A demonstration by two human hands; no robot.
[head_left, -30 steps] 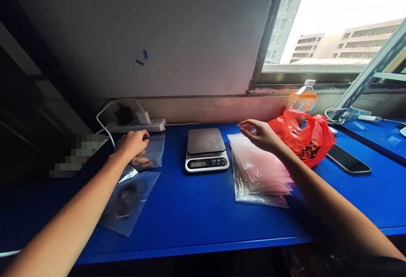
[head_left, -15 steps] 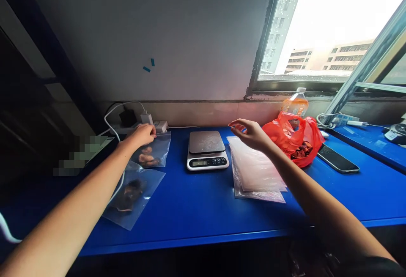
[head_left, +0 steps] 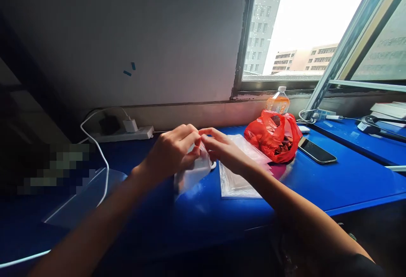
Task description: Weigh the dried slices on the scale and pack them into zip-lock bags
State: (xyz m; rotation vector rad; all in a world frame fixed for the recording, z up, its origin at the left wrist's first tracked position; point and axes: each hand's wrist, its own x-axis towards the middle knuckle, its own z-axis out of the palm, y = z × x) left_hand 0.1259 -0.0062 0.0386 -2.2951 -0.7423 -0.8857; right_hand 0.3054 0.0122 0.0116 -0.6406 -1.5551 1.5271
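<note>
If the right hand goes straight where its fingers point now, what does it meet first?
Most likely the left hand, just ahead of the right hand, though the clear bag there may come first; depth is unclear.

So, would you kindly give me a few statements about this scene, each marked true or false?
1. The left hand and right hand are close together at a translucent plastic bag. True.
2. A clear bottle of orange drink stands behind a red plastic carrier bag. True.
3. The red plastic carrier bag is left of both hands. False: it is to their right.
4. A rectangular black-screened smartphone lies to the right of the red plastic carrier bag. True.
5. The smartphone stands upright. False: it lies flat on the blue table.
</note>
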